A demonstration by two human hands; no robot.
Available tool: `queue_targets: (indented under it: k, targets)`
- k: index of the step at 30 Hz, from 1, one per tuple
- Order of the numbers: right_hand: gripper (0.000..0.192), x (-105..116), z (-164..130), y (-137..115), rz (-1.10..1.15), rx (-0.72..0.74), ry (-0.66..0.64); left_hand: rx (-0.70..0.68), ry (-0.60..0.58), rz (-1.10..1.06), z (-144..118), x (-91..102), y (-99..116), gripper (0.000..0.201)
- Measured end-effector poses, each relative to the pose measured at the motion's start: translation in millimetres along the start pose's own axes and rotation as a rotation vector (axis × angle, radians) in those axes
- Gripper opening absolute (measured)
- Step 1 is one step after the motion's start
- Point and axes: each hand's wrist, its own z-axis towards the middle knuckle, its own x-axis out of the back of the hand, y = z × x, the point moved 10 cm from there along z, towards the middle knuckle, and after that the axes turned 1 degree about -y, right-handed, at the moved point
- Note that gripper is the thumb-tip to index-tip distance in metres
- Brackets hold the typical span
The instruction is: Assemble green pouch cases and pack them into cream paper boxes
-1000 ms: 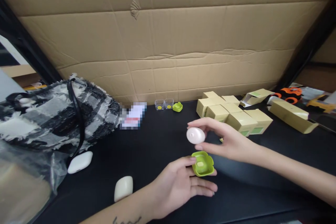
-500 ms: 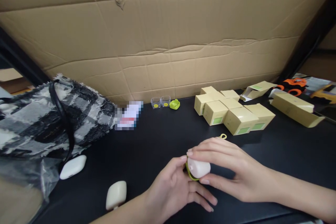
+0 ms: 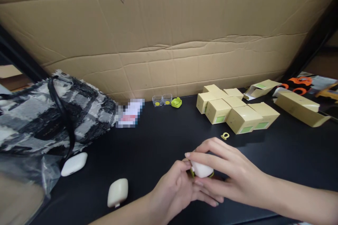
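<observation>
- Right hand point(image 3: 232, 175) grip closes on white case point(image 3: 202, 169), seated in green cover point(image 3: 192, 173)
- Left hand point(image 3: 175, 191) grip clasps the cover from below, near the bench's point(image 3: 163, 133) front edge

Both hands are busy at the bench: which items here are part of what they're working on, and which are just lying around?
In hand:
left hand
right hand
white case
green cover

Lying about:
cream boxes
spare green cover
two white cases
plaid bag
clear cups
</observation>
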Motion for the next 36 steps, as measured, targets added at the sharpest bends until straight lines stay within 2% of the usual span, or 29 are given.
queue_targets:
  k: [6,12,20,24,30,36]
  targets:
    - [0.040,-4,1,4,0.074,-0.064,0.030,-0.086,-0.005,-0.028,1,-7.6,9,0.027]
    - [0.040,-7,0,7,0.112,-0.093,0.000,-0.093,0.005,-0.049,2,-7.3,9,0.027]
    - [0.036,-6,0,4,0.057,-0.083,0.035,-0.038,0.063,-0.027,-2,-3.2,4,0.031]
    - [0.032,-7,1,5,0.046,-0.092,0.036,-0.057,0.025,-0.024,-1,-7.2,7,0.026]
    - [0.031,-9,0,8,0.057,-0.170,-0.047,-0.085,-0.001,-0.005,1,-6.1,5,0.033]
    - [0.038,-16,-2,14,0.148,-0.204,-0.190,-0.026,0.038,-0.017,0,-3.7,0,0.038]
